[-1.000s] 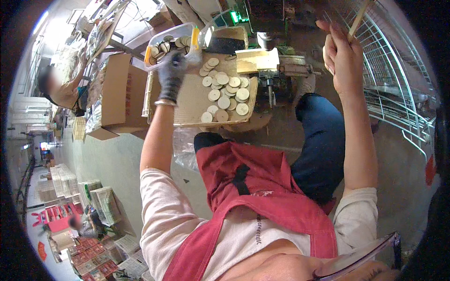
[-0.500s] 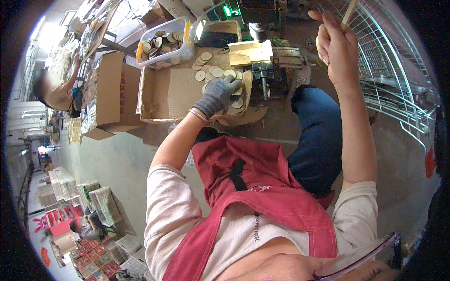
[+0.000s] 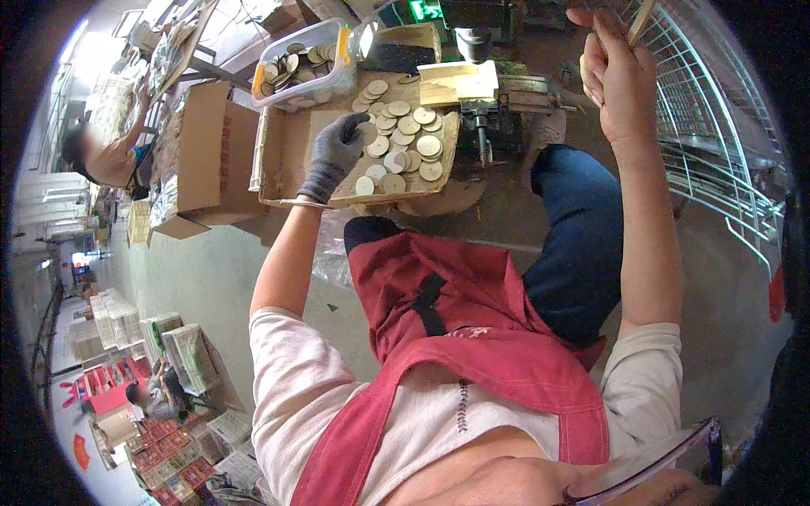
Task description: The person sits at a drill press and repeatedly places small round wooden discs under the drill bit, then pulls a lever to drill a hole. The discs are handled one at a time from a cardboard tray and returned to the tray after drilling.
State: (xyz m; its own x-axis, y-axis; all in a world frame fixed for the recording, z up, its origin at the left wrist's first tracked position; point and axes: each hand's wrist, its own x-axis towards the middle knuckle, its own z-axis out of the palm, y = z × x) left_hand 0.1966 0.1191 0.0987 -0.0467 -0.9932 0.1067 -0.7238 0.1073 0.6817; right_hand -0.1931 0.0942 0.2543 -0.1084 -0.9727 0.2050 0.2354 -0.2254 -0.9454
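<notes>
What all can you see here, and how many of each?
discs: many, overlapping, pale; in tray and tub
cardboard tray: one, brown, upper middle
plastic tub: one, clear, orange handles; at the tray's far left
machine: one, dark, right of tray
lit display: one, green, top centre
wire racks: count unclear, silvery, right
large cardboard box: one, brown, left
other people: two, colours unclear, left
stacked goods: many, pale and red, lower left
pale stick: one, upper right
apron: one, red, on wearer
left hand: one, grey-gloved, at discs
right hand: one, bare, holding stick
</notes>
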